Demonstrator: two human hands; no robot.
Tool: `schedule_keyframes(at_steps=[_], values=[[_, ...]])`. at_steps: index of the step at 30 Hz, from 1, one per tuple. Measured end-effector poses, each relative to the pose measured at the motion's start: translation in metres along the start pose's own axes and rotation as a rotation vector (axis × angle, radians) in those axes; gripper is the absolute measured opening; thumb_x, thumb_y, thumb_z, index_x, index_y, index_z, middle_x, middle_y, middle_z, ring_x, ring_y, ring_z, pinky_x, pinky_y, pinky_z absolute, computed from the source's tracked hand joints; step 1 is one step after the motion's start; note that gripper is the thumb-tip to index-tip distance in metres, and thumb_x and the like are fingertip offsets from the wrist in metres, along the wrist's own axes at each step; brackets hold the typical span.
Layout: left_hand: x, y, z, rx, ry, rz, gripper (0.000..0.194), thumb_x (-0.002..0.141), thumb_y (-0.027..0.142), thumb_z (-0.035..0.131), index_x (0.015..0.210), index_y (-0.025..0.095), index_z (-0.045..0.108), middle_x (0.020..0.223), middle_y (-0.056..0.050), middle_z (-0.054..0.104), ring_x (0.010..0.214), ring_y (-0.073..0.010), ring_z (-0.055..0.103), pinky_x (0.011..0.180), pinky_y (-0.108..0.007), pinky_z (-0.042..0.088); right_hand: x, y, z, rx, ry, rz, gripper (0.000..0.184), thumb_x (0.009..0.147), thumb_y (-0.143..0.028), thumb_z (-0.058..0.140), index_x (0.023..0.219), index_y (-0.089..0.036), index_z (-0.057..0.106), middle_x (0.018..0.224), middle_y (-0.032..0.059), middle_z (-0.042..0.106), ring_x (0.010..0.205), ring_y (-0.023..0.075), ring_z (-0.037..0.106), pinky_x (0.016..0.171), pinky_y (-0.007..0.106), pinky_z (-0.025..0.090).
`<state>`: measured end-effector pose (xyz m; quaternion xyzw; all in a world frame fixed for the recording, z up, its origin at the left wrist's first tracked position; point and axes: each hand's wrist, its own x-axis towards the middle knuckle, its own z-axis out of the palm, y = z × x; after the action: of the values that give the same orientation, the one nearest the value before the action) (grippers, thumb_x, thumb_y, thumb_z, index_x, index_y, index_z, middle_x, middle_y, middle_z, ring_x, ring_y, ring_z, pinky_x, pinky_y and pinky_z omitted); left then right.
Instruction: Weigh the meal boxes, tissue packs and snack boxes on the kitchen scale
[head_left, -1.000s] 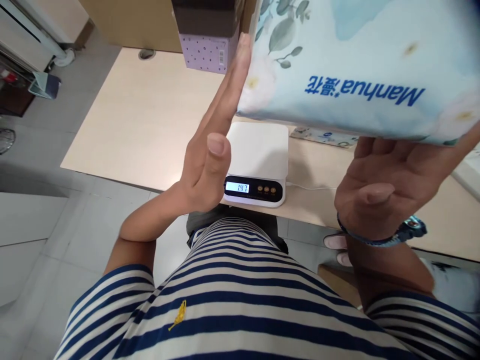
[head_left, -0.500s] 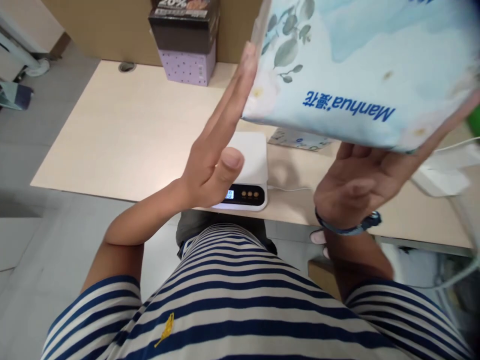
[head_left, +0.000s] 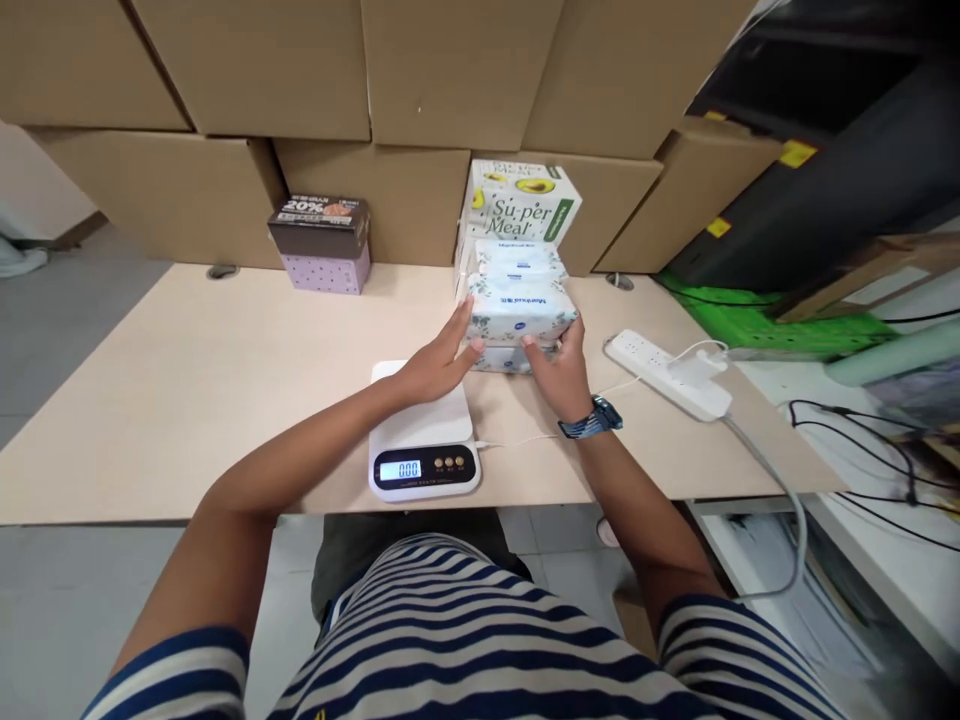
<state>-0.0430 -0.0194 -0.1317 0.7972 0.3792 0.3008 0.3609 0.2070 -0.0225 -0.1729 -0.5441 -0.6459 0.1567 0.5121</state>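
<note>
A light-blue and white tissue pack (head_left: 519,312), printed "Manhua" and leaves, is gripped between my two hands. My left hand (head_left: 442,362) presses against its left side, thumb at the front corner. On the opposite side, my right hand (head_left: 562,372) wraps the right end, thumb on the front. Directly below lies another tissue pack (head_left: 504,358), and at least one more similar pack (head_left: 521,262) is behind. A white digital scale (head_left: 424,425) sits on the table under my left forearm, its display (head_left: 400,470) reading 0.00.
Behind the packs stands a "Su-per Meal" box (head_left: 525,205). A black box (head_left: 321,228) rests on a purple box (head_left: 328,273) to the left. Cardboard boxes (head_left: 450,70) line the table's back. A white power strip (head_left: 667,375) with cables lies on the right.
Both hands have carried the tissue pack away from me and down, from close to the camera onto the stack. The view has tilted up, showing the boxes behind the table.
</note>
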Motion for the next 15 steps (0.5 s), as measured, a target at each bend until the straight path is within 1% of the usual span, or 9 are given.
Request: schedule_keyframes(at_steps=[2,4,6,7,10,11,13,14,15], values=[[0.001,0.006,-0.003,0.008,-0.024,-0.013,0.121,0.093,0.099,0.025,0.182,0.019,0.001,0.191,-0.008,-0.003,0.181,-0.0277,-0.004,0.151,-0.048,0.003,0.008,0.005,-0.007,0.007,0.024,0.045,0.098,0.090,-0.061,0.070,0.170,-0.020,0.030,0.172,0.0215,0.044,0.162,0.0330,0.046,0.139,0.062,0.032],[0.003,0.008,-0.004,-0.001,-0.044,-0.003,0.124,0.091,0.101,0.027,0.182,0.020,0.004,0.192,-0.008,-0.001,0.181,-0.0282,-0.004,0.151,-0.049,0.004,0.011,0.010,-0.006,0.093,0.062,0.098,0.100,0.085,-0.064,0.075,0.166,-0.020,0.036,0.170,0.0212,0.048,0.158,0.0320,0.051,0.138,0.058,0.038],[0.007,0.007,-0.005,-0.013,-0.074,0.016,0.124,0.091,0.101,0.029,0.182,0.022,0.004,0.192,-0.008,-0.002,0.181,-0.0288,-0.004,0.151,-0.050,0.006,0.009,0.013,0.001,0.190,0.092,0.147,0.098,0.080,-0.067,0.077,0.159,-0.021,0.043,0.163,0.0205,0.055,0.150,0.0303,0.058,0.134,0.054,0.045],[0.008,0.006,-0.006,-0.018,-0.092,0.022,0.122,0.091,0.100,0.031,0.182,0.023,0.002,0.191,-0.008,-0.004,0.181,-0.0292,-0.003,0.151,-0.051,0.007,0.007,0.013,0.005,0.225,0.104,0.172,0.096,0.078,-0.069,0.078,0.155,-0.021,0.046,0.159,0.0203,0.059,0.146,0.0301,0.061,0.131,0.054,0.047],[0.008,0.002,-0.011,-0.033,-0.133,0.007,0.121,0.092,0.099,0.033,0.182,0.025,-0.004,0.191,-0.007,-0.010,0.181,-0.0322,0.001,0.150,-0.054,0.013,0.001,0.011,0.016,0.278,0.137,0.220,0.094,0.072,-0.070,0.081,0.146,-0.019,0.052,0.153,0.0220,0.063,0.138,0.0316,0.065,0.129,0.057,0.049],[0.006,0.000,-0.014,-0.044,-0.141,-0.005,0.122,0.092,0.099,0.035,0.182,0.026,-0.004,0.191,-0.007,-0.012,0.181,-0.0339,0.006,0.150,-0.054,0.015,-0.001,0.010,0.018,0.290,0.142,0.226,0.095,0.071,-0.070,0.082,0.146,-0.018,0.053,0.153,0.0224,0.062,0.138,0.0322,0.065,0.129,0.058,0.048],[0.000,-0.005,-0.028,-0.068,-0.127,-0.034,0.124,0.088,0.101,0.043,0.182,0.029,0.004,0.191,-0.007,-0.009,0.178,-0.0362,0.023,0.149,-0.053,0.021,-0.004,0.010,0.019,0.304,0.139,0.241,0.098,0.069,-0.068,0.083,0.148,-0.019,0.052,0.153,0.0218,0.062,0.140,0.0330,0.064,0.131,0.059,0.045],[-0.005,-0.009,-0.037,-0.077,-0.093,-0.053,0.124,0.086,0.101,0.047,0.182,0.031,0.011,0.191,-0.008,-0.004,0.174,-0.0366,0.033,0.147,-0.053,0.026,-0.006,0.011,0.019,0.311,0.130,0.254,0.101,0.069,-0.067,0.084,0.151,-0.020,0.050,0.154,0.0211,0.062,0.142,0.0335,0.063,0.132,0.059,0.044],[-0.010,-0.014,-0.049,-0.082,-0.032,-0.075,0.124,0.085,0.101,0.051,0.181,0.031,0.018,0.192,-0.010,0.003,0.170,-0.0369,0.041,0.146,-0.053,0.030,-0.007,0.012,0.018,0.318,0.124,0.278,0.105,0.068,-0.067,0.085,0.155,-0.021,0.047,0.157,0.0206,0.060,0.144,0.0343,0.062,0.133,0.059,0.043]])
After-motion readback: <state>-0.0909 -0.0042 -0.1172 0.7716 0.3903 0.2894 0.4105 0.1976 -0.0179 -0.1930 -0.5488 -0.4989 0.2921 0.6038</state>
